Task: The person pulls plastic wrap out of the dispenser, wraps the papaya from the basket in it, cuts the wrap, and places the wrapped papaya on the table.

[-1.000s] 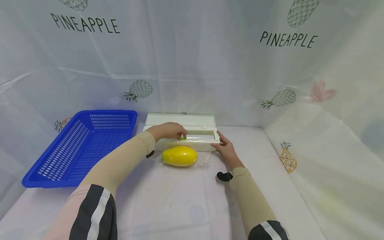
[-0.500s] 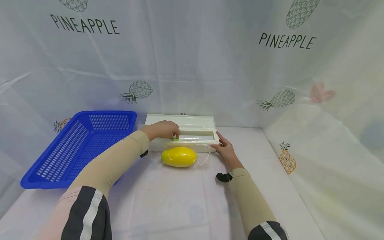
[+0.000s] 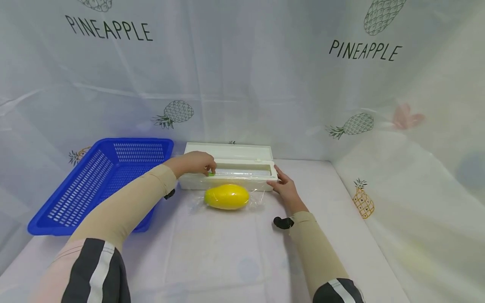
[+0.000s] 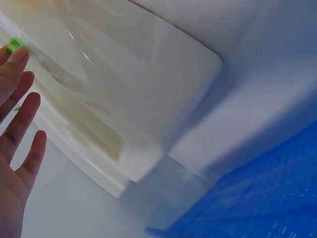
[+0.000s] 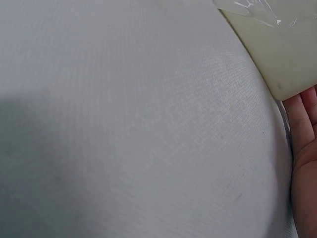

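Observation:
A white cling film dispenser point(image 3: 250, 184) stands at the back of the table with its lid point(image 3: 231, 149) raised. My left hand point(image 3: 195, 163) pinches a small green slide cutter point(image 4: 16, 45) between thumb and index finger on the dispenser's front edge, the other fingers spread loosely in the left wrist view. At the right end my right hand point(image 3: 288, 191) grips the dispenser, thumb on the front and fingers by the end wall. Clear film hangs over the front. Before it lies a smooth yellow mango-shaped fruit point(image 3: 226, 197), with film point(image 3: 258, 201) spreading out at its sides.
A blue perforated plastic basket point(image 3: 130, 172) stands left of the dispenser, beneath and beside my left forearm. A white cloth covers the table point(image 3: 212, 256), and a pineapple-print curtain point(image 3: 242, 84) rises right behind the dispenser.
My left hand has slid the green cutter leftward along the dispenser's front edge, from about its middle toward the left end. The right hand and the yellow fruit have stayed in place.

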Available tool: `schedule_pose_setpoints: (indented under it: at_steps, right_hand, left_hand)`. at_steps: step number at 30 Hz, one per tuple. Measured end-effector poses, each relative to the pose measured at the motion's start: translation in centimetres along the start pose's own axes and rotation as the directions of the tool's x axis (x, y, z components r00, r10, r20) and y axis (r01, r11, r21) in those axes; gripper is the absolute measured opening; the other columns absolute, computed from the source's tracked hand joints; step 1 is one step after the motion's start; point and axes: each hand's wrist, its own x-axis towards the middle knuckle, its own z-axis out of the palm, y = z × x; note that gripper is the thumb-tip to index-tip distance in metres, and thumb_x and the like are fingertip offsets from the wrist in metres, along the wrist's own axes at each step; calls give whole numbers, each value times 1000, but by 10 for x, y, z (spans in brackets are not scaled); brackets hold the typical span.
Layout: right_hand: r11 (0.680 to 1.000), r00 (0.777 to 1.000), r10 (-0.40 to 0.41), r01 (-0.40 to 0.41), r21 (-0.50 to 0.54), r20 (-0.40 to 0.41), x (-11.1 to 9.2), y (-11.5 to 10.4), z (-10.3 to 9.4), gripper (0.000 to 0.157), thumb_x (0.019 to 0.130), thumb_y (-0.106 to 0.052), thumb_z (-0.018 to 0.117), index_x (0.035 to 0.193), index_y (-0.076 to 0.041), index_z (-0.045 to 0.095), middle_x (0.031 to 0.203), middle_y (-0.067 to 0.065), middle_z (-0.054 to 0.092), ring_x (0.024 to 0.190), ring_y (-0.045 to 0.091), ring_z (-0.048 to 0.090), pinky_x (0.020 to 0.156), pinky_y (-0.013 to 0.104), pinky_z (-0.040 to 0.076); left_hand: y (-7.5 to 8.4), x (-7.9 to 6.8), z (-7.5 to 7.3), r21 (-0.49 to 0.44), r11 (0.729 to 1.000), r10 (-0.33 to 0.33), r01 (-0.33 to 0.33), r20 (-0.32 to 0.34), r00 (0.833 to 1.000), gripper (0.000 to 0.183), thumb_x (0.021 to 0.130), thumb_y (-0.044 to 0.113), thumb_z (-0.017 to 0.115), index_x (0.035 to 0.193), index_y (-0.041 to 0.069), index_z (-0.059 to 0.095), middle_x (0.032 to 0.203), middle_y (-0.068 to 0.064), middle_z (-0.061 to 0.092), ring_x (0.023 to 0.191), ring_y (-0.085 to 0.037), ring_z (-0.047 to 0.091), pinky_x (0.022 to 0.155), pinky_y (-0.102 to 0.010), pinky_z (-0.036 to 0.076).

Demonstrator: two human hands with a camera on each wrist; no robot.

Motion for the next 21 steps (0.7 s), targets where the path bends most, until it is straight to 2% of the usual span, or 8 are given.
schedule_pose_setpoints:
  at_steps: [8,16,21]
  right_hand:
    - [1000,1000,-5,6,22,-6,0,-1,1,76,81,-9,80,143,-39,48,140,7,52,85,12,51,68,17,48]
    - [1000,1000,2,-3,-26,-13,2,1,-2,76,81,-15,81,142,-45,47,143,3,49,89,15,48,68,18,47]
    - [1000,1000,7,-7,-11,-1,3,3,-2,76,79,-17,82,140,-46,48,140,2,52,88,15,50,68,19,47]
  left_hand:
    - [-9,-17,0,-37,998,-54,55,20,998,14,90,14,71,103,19,73,88,6,61,83,-15,55,80,-32,52]
    - [-12,-16,-5,29,997,-74,72,86,994,17,89,16,72,105,22,72,86,7,61,82,-14,55,79,-32,51]
    - [-13,-18,-5,57,996,-70,64,108,992,18,90,13,71,106,21,71,87,7,62,82,-14,56,80,-33,52]
